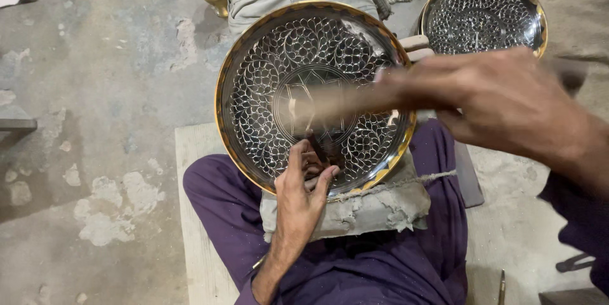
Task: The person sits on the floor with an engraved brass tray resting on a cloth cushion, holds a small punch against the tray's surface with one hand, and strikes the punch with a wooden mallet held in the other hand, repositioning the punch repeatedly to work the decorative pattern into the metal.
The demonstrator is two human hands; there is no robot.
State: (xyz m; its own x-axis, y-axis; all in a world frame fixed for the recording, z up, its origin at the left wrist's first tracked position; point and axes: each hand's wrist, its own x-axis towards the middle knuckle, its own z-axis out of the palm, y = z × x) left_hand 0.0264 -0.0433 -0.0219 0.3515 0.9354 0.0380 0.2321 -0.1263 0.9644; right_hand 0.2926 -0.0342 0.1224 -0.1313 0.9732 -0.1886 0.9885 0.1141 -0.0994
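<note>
Left grip [303, 181] pinching chisel [317, 148] on engraved plate [266, 70], right grip [501, 99] clenching blurred hammer handle [342, 103]

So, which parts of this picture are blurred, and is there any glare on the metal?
In the head view, the right hand and the wooden handle it swings are smeared by motion; the left hand and the large engraved plate stay sharp. Soft highlights glint on the plate's pattern and on the second plate, without washing them out.
</note>
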